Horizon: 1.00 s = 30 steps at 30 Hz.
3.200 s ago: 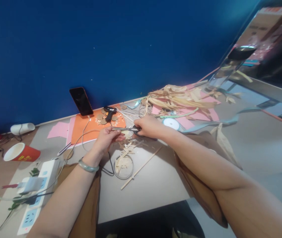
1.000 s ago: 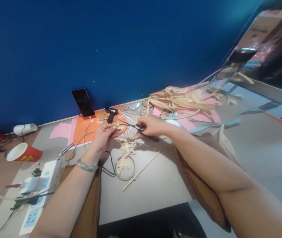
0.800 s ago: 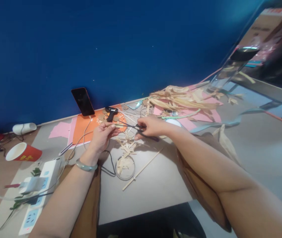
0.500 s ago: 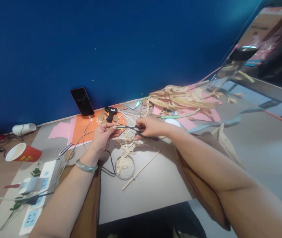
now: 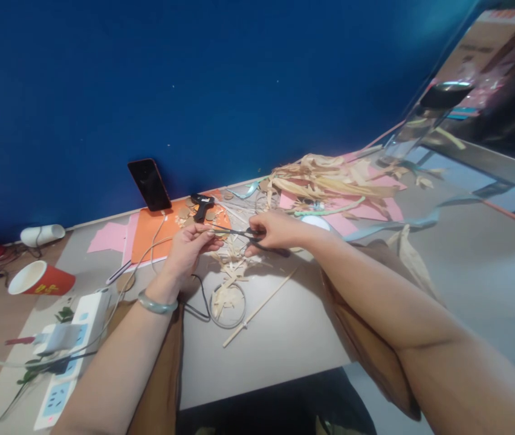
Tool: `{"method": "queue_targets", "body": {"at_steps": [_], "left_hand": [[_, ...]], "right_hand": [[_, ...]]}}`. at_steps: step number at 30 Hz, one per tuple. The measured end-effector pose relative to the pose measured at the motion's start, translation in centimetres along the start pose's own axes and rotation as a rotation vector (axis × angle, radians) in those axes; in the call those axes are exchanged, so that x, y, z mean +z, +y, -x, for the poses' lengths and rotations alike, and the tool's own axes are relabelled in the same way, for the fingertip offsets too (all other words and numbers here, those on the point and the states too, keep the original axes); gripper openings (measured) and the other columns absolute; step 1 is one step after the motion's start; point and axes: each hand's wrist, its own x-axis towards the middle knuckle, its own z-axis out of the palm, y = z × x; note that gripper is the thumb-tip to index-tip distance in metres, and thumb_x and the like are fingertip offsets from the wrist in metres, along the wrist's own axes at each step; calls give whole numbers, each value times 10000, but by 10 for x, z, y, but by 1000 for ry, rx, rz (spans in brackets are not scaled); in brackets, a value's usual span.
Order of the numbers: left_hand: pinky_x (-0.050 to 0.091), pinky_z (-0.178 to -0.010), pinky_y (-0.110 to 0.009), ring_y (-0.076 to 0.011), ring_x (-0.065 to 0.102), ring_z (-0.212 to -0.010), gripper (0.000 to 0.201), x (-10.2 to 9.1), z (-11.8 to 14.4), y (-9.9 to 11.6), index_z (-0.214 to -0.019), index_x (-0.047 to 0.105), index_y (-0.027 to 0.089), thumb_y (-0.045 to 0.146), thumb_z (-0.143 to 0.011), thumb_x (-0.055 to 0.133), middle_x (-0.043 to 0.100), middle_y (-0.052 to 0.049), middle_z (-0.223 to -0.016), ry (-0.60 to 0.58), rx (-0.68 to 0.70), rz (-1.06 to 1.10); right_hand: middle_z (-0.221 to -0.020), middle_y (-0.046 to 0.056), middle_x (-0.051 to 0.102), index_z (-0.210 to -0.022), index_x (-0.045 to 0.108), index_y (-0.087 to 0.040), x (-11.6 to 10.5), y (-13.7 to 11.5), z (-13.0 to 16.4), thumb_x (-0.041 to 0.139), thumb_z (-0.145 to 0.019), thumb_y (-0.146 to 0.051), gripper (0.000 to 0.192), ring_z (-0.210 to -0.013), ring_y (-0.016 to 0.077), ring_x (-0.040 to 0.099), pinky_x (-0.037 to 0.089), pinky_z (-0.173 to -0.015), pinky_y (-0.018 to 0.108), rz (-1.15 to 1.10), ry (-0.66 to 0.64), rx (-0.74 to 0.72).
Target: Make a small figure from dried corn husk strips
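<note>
My right hand (image 5: pixel 272 233) grips black scissors (image 5: pixel 243 233) with the blades pointing left toward my left hand. My left hand (image 5: pixel 188 249), with a green bangle on the wrist, pinches a small pale strip of dried husk (image 5: pixel 216 229) at the blade tips. Beneath both hands lies a heap of cut husk scraps (image 5: pixel 231 266) on the white table (image 5: pixel 280 338). A wire ring (image 5: pixel 226 305) and a thin wooden stick (image 5: pixel 260 307) lie just in front of the scraps.
A black glue gun (image 5: pixel 202 206) rests on orange paper (image 5: pixel 160 232) by a phone (image 5: pixel 149 184) leaning on the blue wall. A pile of dried husks (image 5: pixel 330 178) covers pink paper at right. A power strip (image 5: pixel 69 350) and red paper cup (image 5: pixel 40 279) sit at left.
The scissors were shut at first, opened about a second ago, and are now nearly closed on the strip. Both hands stay in the same spot.
</note>
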Motion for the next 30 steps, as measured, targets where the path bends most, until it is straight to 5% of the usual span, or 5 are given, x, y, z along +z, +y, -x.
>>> {"method": "queue_targets", "body": {"at_steps": [30], "left_hand": [[556, -569, -235, -163, 691, -592, 326, 5, 3, 7, -816, 578, 130, 292, -621, 783, 706, -55, -655, 38, -35, -26]], "right_hand": [[-549, -40, 461, -620, 495, -193, -1, 2, -1, 676, -594, -610, 455, -553, 108, 370, 202, -538, 252, 22, 21, -23]]}}
